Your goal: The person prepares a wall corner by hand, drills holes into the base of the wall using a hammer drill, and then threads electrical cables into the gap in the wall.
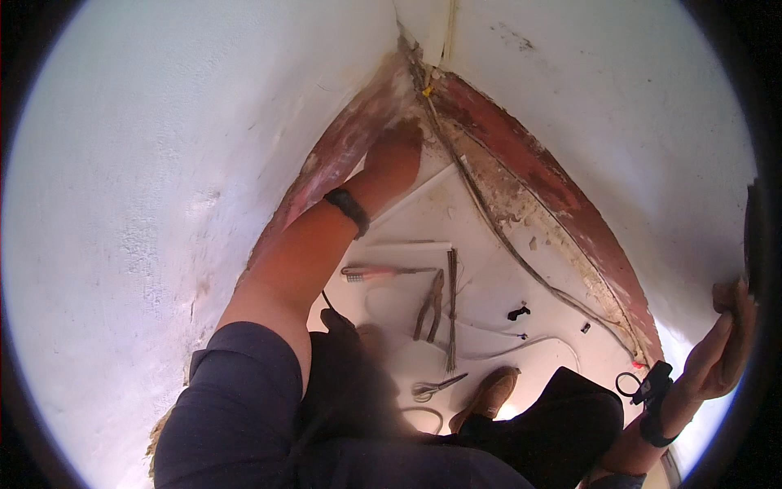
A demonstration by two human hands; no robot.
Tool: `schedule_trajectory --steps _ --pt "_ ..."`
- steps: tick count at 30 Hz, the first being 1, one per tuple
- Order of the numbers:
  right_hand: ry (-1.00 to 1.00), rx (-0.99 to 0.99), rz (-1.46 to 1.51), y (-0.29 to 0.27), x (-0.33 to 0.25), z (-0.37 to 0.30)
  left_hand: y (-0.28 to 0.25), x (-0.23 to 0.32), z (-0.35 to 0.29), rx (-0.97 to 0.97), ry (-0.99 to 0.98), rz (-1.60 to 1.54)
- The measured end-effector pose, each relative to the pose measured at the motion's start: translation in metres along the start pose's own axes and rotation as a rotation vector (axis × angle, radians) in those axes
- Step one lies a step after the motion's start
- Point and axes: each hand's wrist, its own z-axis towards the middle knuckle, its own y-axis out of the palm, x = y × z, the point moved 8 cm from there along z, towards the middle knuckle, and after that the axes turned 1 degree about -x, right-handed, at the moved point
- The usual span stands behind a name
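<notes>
The person is reaching the left hand [395, 159] down into the corner where the two white walls [122, 204] are meeting, touching the worn red skirting [342, 147]; its grip is hidden, so open or closed cannot be told. The right hand [725, 342] is resting flat, fingers open, against the right wall, holding nothing. On the white floor [481, 269] pliers [430, 306], scissors [436, 387] and a toothbrush [383, 273] are lying near the person's shoe [489, 395].

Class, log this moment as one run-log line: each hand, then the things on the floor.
left hand: pressed low into wall corner | right hand: on dark edge at right wall | floor: pliers, scissors, screwdriver
</notes>
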Motion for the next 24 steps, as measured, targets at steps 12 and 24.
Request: schedule_trajectory --steps 12,24 --pt "0.057 0.08 0.037 -0.003 0.006 -0.002 -0.021 0.023 0.002 -0.109 0.145 0.081" --pt "-0.022 0.022 0.096 0.008 0.007 0.002 -0.02 0.011 -0.062 -0.176 0.142 0.056"
